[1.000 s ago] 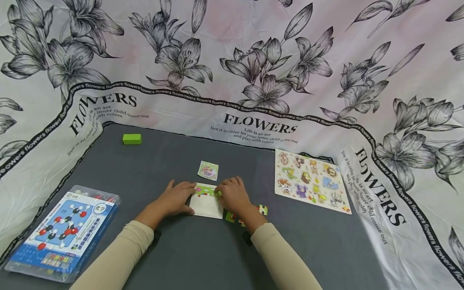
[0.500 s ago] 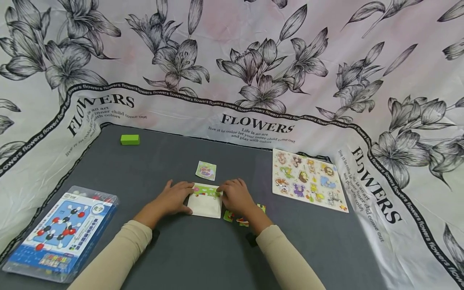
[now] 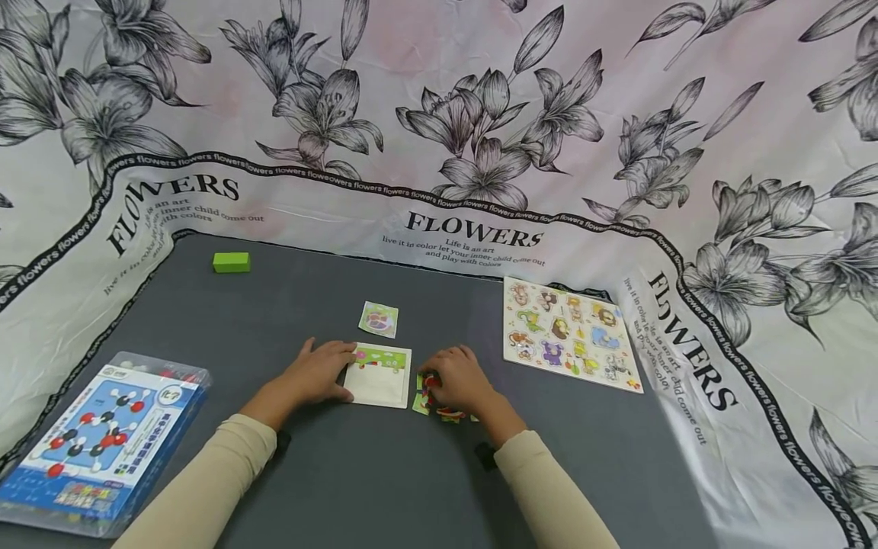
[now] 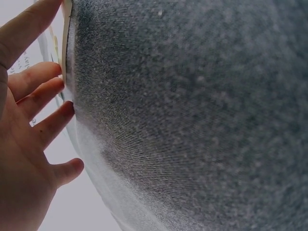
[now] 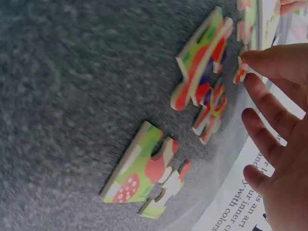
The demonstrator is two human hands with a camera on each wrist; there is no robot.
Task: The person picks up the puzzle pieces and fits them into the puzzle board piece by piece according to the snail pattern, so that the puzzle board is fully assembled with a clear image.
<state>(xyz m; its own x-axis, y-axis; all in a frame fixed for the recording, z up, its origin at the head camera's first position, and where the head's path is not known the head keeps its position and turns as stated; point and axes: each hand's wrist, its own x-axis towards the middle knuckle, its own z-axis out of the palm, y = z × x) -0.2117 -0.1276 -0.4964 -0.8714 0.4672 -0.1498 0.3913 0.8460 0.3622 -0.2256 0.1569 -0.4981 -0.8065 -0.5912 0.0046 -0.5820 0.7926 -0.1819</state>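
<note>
My left hand rests at the left edge of a small puzzle tray, fingers spread and fairly straight, thumb near the lower corner. A green strip of fitted puzzle pieces fills the tray's top; the pale base below is bare. To the tray's right, my right hand is low over loose pieces, its thumb and forefinger pinching a small red-and-white puzzle piece. Beneath its palm lie a green piece with a spotted red mushroom and red, purple and green pieces, flat on the dark cloth.
Just beyond the tray lies a small picture card. An animal puzzle board is at the back right, a green block at the back left. A boxed molecule model kit occupies the left side. Flower-printed fabric borders the table.
My right hand has left the upper right of the tray and moved right and down to the loose pieces. The left hand keeps its place at the tray's edge. The view has shifted slightly.
</note>
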